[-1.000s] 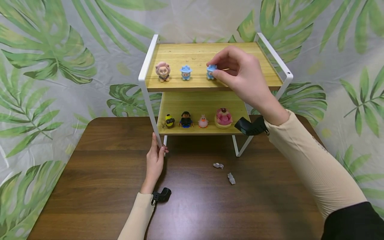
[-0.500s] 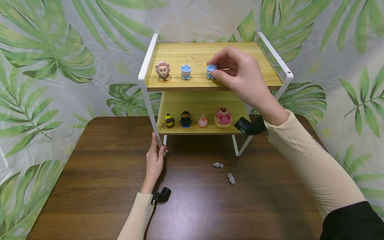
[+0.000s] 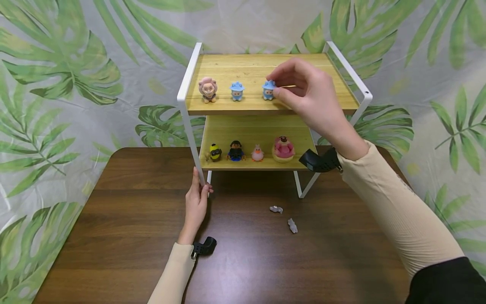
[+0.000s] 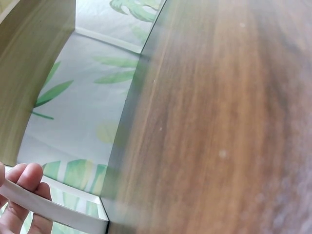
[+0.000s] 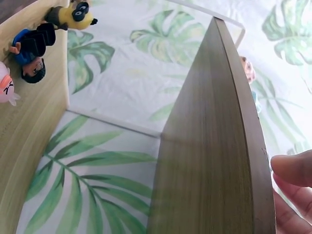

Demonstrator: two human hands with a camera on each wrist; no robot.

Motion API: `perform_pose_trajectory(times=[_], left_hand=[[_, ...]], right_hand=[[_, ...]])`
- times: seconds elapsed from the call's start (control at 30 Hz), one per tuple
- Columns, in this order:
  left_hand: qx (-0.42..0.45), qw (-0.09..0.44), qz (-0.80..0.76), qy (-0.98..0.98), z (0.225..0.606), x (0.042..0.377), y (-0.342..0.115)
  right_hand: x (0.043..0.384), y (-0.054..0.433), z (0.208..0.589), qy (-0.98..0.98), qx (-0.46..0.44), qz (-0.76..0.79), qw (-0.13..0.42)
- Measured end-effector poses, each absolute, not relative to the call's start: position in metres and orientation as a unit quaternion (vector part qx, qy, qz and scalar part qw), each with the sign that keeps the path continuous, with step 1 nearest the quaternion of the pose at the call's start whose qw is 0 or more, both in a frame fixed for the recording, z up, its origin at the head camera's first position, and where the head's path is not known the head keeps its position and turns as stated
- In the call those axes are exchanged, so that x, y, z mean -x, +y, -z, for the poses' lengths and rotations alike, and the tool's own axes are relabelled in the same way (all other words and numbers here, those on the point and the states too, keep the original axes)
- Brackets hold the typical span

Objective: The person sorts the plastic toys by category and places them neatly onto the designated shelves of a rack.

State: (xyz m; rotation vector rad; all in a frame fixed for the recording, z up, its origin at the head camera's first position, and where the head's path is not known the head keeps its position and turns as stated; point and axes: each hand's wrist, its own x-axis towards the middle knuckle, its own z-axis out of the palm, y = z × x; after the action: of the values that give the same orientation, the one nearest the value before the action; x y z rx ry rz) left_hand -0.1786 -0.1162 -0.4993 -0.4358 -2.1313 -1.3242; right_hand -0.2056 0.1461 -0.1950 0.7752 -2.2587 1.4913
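On the top board of a two-tier shelf [image 3: 243, 112], a small blue-hatted figurine [image 3: 268, 90] stands upright. My right hand [image 3: 313, 95] is just to its right, thumb and index finger spread beside it; the thumb tip is very near or touching its edge. In the right wrist view, the board hides this figurine and part of the right hand [image 5: 295, 190]. A matching blue-hatted figurine [image 3: 237, 91] and a pink-maned lion figurine [image 3: 208, 89] stand to the left. Lower down, my left hand [image 3: 196, 202] grips the shelf's white front-left leg [image 4: 58, 207].
The lower board holds a yellow figurine [image 3: 215, 152], a dark-clothed figurine [image 3: 236, 151], a pink duck-like figurine [image 3: 257, 153] and a pink bear figurine [image 3: 283, 149]. Two small grey pieces [image 3: 276, 209] lie on the brown table [image 3: 243, 266]. Leaf-patterned cloth [image 3: 76, 84] hangs behind.
The right thumb and index finger have eased away from the blue-hatted figurine, which now shows more fully and stays standing in place. The left hand keeps its grip on the leg.
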Motion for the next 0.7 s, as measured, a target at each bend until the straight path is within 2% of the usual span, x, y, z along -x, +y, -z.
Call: perform_pose_trajectory(times=[0.7], left_hand=[[0.162, 0.294, 0.497, -0.800, 0.500, 0.178, -0.116]], right_hand=[[0.191, 0.168, 0.198, -0.769, -0.269, -0.547, 0.192]])
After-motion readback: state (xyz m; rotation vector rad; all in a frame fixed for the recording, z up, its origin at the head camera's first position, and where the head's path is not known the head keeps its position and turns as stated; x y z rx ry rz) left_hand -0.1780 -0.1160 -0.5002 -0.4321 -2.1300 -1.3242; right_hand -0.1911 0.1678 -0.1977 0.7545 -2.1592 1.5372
